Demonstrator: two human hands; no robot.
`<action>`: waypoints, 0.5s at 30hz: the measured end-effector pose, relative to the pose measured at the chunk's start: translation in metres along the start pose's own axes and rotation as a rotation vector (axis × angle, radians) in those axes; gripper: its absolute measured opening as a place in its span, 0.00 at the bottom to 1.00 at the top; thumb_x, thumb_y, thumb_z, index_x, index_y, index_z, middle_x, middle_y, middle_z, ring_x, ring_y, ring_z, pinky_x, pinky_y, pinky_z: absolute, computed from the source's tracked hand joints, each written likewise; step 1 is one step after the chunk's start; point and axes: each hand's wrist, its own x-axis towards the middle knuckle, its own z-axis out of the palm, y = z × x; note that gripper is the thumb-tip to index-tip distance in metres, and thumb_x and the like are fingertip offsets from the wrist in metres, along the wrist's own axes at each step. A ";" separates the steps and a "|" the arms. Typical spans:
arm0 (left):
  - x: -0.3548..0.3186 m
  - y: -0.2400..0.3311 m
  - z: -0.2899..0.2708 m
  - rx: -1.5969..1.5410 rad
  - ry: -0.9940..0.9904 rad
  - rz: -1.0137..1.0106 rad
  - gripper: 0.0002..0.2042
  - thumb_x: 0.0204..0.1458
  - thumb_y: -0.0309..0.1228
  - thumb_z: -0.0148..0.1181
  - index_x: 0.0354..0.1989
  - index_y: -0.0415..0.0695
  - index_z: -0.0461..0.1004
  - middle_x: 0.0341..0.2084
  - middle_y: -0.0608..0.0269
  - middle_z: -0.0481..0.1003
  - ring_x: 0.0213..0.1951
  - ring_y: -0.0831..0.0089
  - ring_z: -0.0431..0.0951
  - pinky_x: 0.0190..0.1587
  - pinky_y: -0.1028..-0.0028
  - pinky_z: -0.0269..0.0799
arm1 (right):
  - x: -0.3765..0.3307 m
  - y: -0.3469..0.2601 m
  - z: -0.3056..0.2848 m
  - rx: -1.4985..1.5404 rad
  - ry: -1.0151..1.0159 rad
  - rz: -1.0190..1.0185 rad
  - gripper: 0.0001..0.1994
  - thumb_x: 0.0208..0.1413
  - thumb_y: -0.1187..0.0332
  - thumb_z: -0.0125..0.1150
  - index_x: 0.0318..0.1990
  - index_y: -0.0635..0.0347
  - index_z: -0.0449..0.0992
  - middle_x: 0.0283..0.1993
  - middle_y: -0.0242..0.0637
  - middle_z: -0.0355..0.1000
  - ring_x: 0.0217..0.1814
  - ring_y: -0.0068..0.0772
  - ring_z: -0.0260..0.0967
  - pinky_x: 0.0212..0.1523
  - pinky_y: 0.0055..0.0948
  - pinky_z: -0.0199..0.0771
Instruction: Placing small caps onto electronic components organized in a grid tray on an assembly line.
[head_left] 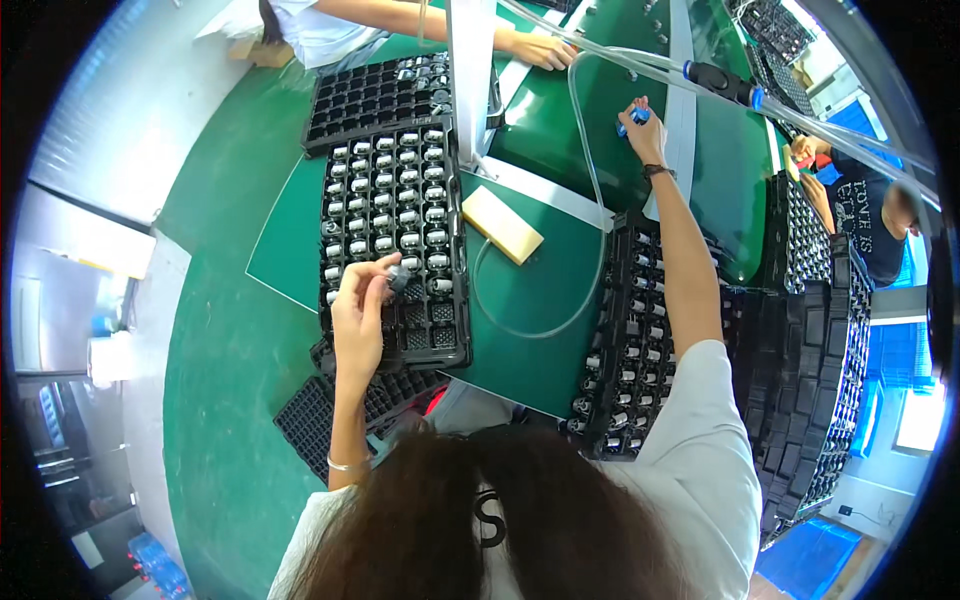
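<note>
My left hand [358, 305] is over the near part of a black compartment tray [463, 310], pinching a small dark-and-silver round part [398, 277] between thumb and fingers. Rows of similar silvery parts [383, 200] fill most of the tray's pockets; several pockets nearest me hold none. My right arm stretches far forward over the green work surface. At its end my right hand [647, 138] is closed around a small blue object [633, 120], whose kind I cannot make out because the fingers cover part of it.
A yellow sponge-like block [503, 225] and a looped clear hose [535, 333] lie right of the tray. Another filled tray [625, 340] sits under my right arm. A white post [470, 80] rises ahead. A co-worker's hand [543, 50] reaches in; another person [870, 210] works at right.
</note>
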 end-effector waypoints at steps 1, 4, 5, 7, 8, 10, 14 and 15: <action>-0.002 0.007 0.003 -0.225 -0.016 -0.055 0.05 0.58 0.27 0.42 0.37 0.38 0.63 0.43 0.51 0.71 0.39 0.72 0.74 0.43 0.76 0.70 | 0.003 0.010 0.005 -0.039 0.068 -0.012 0.21 0.38 0.53 0.62 0.37 0.58 0.74 0.34 0.46 0.74 0.40 0.48 0.70 0.41 0.40 0.67; -0.015 0.014 0.014 -0.559 0.026 -0.151 0.08 0.60 0.32 0.40 0.39 0.41 0.62 0.42 0.47 0.70 0.39 0.70 0.75 0.43 0.77 0.72 | 0.002 0.001 0.013 -0.078 0.053 0.014 0.22 0.39 0.53 0.61 0.41 0.56 0.73 0.36 0.46 0.73 0.41 0.49 0.70 0.42 0.41 0.67; -0.019 0.014 0.018 -0.611 0.061 -0.163 0.08 0.60 0.32 0.40 0.40 0.41 0.62 0.42 0.47 0.70 0.39 0.70 0.75 0.43 0.77 0.72 | -0.003 -0.011 0.009 -0.063 0.039 0.026 0.21 0.39 0.53 0.61 0.41 0.55 0.73 0.37 0.46 0.73 0.42 0.49 0.70 0.42 0.40 0.68; -0.021 0.014 0.030 -0.704 -0.012 -0.228 0.10 0.59 0.33 0.42 0.42 0.39 0.63 0.43 0.49 0.70 0.41 0.70 0.73 0.47 0.77 0.69 | 0.002 0.003 0.000 -0.042 0.042 0.025 0.21 0.39 0.53 0.62 0.40 0.55 0.73 0.36 0.45 0.74 0.41 0.48 0.70 0.40 0.39 0.68; -0.021 0.008 0.036 -0.744 -0.069 -0.242 0.10 0.58 0.31 0.45 0.44 0.39 0.63 0.44 0.49 0.69 0.42 0.70 0.71 0.48 0.77 0.67 | 0.002 0.012 -0.003 0.075 0.093 -0.029 0.21 0.39 0.53 0.62 0.39 0.54 0.73 0.35 0.44 0.74 0.41 0.47 0.71 0.40 0.39 0.68; -0.029 0.011 0.043 -0.712 -0.132 -0.281 0.12 0.55 0.26 0.48 0.48 0.39 0.63 0.45 0.55 0.70 0.44 0.75 0.70 0.47 0.81 0.64 | -0.004 0.002 -0.015 0.138 0.083 -0.045 0.22 0.40 0.50 0.63 0.37 0.57 0.73 0.33 0.40 0.74 0.38 0.41 0.72 0.38 0.34 0.68; -0.034 0.022 0.059 -0.680 -0.211 -0.249 0.14 0.59 0.30 0.42 0.51 0.40 0.64 0.41 0.63 0.70 0.41 0.81 0.67 0.45 0.81 0.62 | -0.059 -0.066 -0.080 0.547 -0.059 0.169 0.19 0.45 0.48 0.61 0.27 0.58 0.73 0.25 0.25 0.68 0.25 0.17 0.62 0.25 0.21 0.60; -0.036 0.030 0.060 -0.684 -0.230 -0.250 0.15 0.60 0.31 0.40 0.52 0.40 0.64 0.40 0.64 0.70 0.41 0.81 0.67 0.45 0.81 0.62 | -0.089 -0.100 -0.103 0.664 -0.135 0.242 0.18 0.47 0.48 0.59 0.27 0.55 0.73 0.23 0.23 0.66 0.22 0.14 0.59 0.21 0.18 0.56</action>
